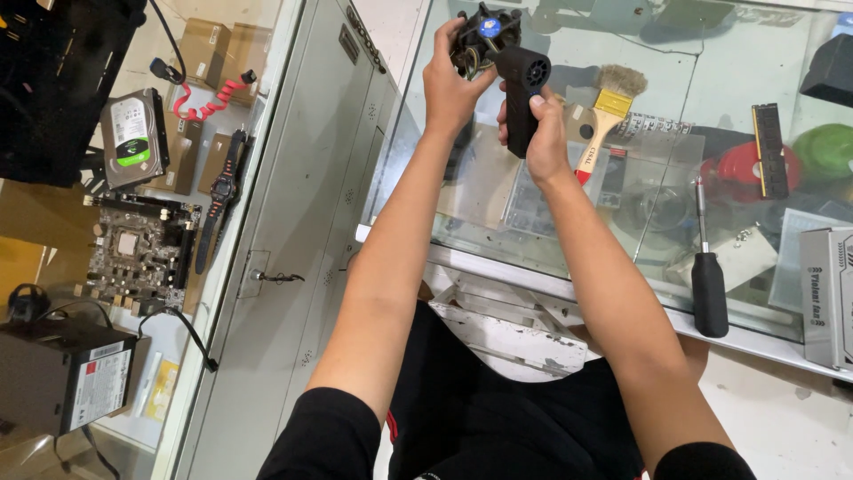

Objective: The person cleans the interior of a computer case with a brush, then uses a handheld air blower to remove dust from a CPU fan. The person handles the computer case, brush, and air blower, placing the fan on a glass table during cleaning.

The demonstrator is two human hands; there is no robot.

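Note:
My left hand (450,82) holds up a small black cooling fan (481,36) with a blue round centre, above the glass counter. Right beside it, my right hand (543,135) grips the handle of a black pistol-shaped air blower (522,84), whose round nozzle sits just next to the fan. Both arms stretch forward over my lap in black clothing.
On the glass counter (657,222) lie a paintbrush (604,111), a black-handled screwdriver (708,276), a memory stick (769,149) and a grey box (828,293). At left a glass surface bears a motherboard (140,253), a hard drive (133,138), a wristwatch (222,200) and a power supply (62,373).

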